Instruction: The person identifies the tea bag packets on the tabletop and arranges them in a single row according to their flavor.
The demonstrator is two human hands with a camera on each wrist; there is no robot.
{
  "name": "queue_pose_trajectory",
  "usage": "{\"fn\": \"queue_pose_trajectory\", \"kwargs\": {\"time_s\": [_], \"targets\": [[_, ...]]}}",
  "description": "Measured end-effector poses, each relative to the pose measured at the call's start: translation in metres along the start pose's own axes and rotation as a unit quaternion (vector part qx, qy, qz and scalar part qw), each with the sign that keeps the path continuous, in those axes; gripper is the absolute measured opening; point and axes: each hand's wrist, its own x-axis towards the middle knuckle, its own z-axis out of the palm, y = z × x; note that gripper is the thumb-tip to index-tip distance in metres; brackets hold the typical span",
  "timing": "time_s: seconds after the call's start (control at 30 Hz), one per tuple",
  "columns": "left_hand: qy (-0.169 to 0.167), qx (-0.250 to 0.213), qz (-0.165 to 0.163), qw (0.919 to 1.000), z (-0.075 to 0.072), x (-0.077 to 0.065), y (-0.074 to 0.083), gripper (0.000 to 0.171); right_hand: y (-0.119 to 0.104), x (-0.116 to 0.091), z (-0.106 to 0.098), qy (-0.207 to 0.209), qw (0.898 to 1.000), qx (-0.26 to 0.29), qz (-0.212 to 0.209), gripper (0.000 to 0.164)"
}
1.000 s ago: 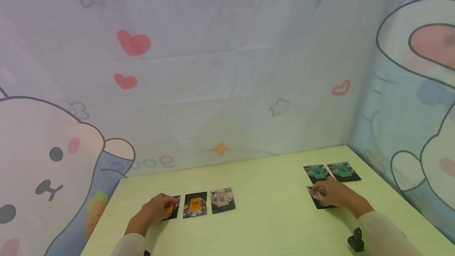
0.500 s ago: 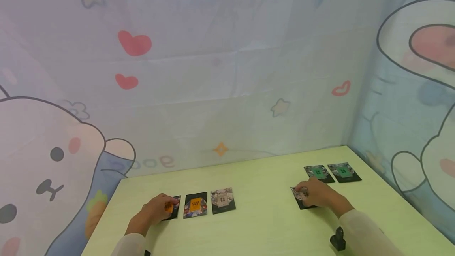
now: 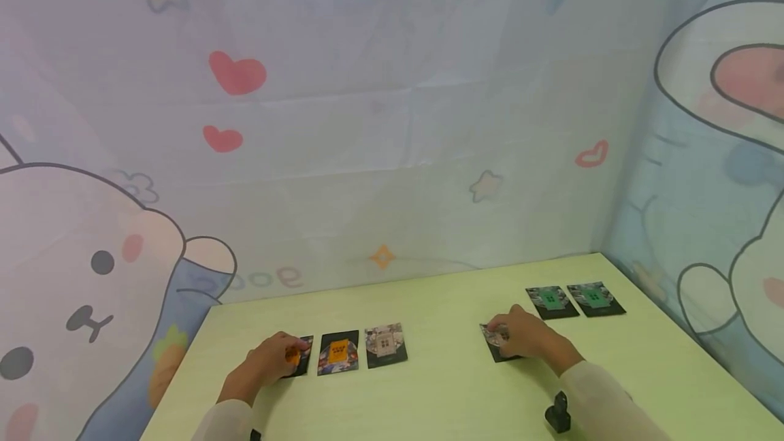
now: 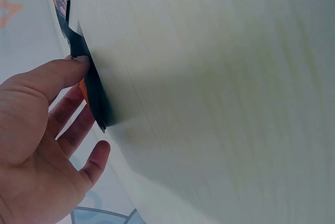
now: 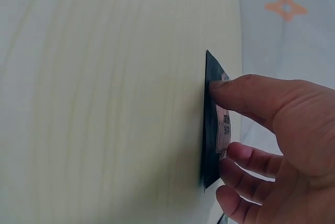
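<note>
My left hand (image 3: 266, 363) pinches a small flat dark packet with an orange label (image 3: 303, 357) at the left of the table. In the left wrist view the thumb lies on the packet's dark near edge (image 4: 95, 90), and other fingers are behind it. At centre right, my right hand (image 3: 531, 339) holds a dark packet with a pale beige label (image 3: 493, 342). The right wrist view shows the thumb pressed on that packet's dark strip (image 5: 210, 130), fingers around its far side. Whether this packet touches the table is hard to tell.
Right of the left hand lie another orange-labelled packet (image 3: 338, 352) and a beige-labelled packet (image 3: 386, 346), side by side. Two green-labelled packets (image 3: 552, 301) lie at the back right. A printed cloth (image 3: 343, 175) stands behind the pale table (image 3: 429, 400).
My right hand has moved left with the beige-labelled packet, away from below the green-labelled packets. The left hand stays in place on its packet. The head view has shifted slightly.
</note>
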Motion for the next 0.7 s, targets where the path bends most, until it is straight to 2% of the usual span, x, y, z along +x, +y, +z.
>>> {"fn": "queue_pose_trajectory", "kwargs": {"time_s": [0.7], "targets": [[0.003, -0.004, 0.006, 1.0000, -0.001, -0.002, -0.001, 0.040, -0.053, 0.021, 0.023, 0.007, 1.000, 0.006, -0.027, 0.037]]}}
